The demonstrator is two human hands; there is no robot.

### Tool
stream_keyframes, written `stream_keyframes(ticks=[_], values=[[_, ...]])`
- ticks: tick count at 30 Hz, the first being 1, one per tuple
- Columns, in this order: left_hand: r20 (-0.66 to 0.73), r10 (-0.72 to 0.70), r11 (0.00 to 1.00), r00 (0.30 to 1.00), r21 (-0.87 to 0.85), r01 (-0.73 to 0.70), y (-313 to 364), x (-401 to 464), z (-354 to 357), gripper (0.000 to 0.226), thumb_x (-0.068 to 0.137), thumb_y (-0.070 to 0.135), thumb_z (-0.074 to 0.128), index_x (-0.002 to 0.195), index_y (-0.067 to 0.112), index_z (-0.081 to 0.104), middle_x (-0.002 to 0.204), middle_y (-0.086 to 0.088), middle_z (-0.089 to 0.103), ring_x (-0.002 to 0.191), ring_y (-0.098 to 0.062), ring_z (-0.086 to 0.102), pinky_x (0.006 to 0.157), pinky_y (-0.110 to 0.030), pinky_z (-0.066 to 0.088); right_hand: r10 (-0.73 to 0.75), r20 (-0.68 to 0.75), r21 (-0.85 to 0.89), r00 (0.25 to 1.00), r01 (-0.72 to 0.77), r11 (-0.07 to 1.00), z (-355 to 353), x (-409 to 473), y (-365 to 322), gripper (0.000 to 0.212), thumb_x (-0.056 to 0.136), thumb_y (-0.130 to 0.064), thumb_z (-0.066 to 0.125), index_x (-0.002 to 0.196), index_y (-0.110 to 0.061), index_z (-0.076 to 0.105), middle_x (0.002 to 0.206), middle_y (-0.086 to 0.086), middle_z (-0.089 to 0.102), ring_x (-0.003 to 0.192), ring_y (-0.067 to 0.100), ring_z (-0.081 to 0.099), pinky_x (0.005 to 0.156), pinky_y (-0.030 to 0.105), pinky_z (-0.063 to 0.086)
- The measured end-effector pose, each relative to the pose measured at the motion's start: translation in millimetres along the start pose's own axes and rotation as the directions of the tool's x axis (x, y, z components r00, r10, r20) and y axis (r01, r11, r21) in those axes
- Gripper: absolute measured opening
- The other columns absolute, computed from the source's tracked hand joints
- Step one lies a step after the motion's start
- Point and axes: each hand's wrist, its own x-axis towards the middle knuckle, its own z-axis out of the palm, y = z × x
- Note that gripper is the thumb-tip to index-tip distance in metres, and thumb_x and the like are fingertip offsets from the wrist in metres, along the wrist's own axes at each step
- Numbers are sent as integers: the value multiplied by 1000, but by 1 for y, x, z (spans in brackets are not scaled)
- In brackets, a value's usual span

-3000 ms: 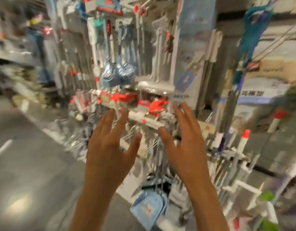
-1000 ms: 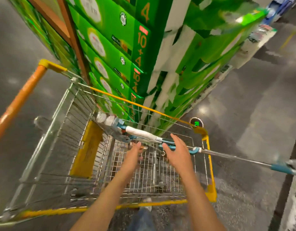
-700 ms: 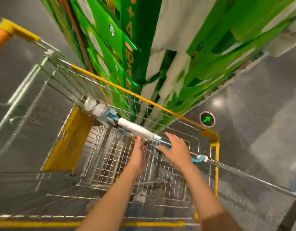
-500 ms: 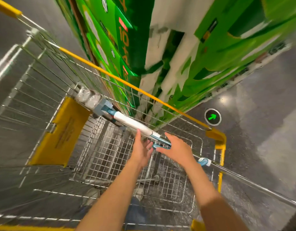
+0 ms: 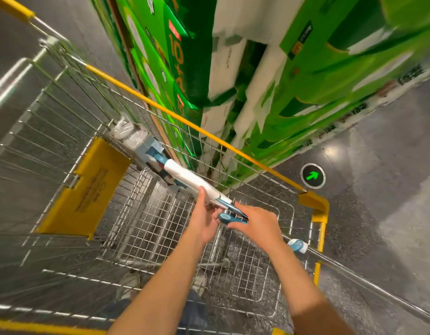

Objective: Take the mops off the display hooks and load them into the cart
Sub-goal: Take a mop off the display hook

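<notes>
Both my hands, left point(image 5: 204, 223) and right point(image 5: 256, 223), grip the mop point(image 5: 185, 176), laying it into the cart point(image 5: 315, 206); next I release and settle it.

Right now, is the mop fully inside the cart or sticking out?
Sticking out. The mop has its head end in the cart's far corner, while its metal handle crosses the near-right rim and extends beyond it.

A shiny grey floor point(image 5: 390, 146) has a round green arrow sign point(image 5: 313, 176) beside tall stacked green boxes point(image 5: 269, 76).
</notes>
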Motion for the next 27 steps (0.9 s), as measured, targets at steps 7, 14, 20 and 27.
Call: stream_keyframes(ticks=[7,14,20,27], values=[[51,-39,999,998,37,37,10,-58,3,65,90,52,58,125,-3,57,115,-21,67,112,-31,65,99,-41,51,-53,-52,123,997,59,991,-33,-58,-13,57,88,-63,57,142,-54,41,142,-24,53,125,2,54,103,31,41],[182,-66,979,981,201,29,34,-137,15,70,80,55,63,122,-2,59,75,-7,68,81,-21,69,88,-38,54,-10,-219,313,976,80,946,-73,-133,-44,53,82,-61,67,130,-63,44,132,-26,60,118,1,59,104,38,46],[343,-71,953,937,300,-37,57,-223,25,81,74,56,68,126,-5,58,84,-15,51,99,-30,55,104,-42,47,90,-384,438,919,95,894,-104,-207,-79,53,79,-49,78,110,-76,44,118,-31,65,103,-21,49,82,-2,36],[475,-35,897,880,403,-182,76,-323,28,58,89,39,61,126,-5,56,66,-18,68,72,-23,72,104,-36,45,226,-519,551,824,121,825,-123,-287,-129,53,81,-42,79,109,-75,50,104,-33,70,90,-19,60,74,6,45]])
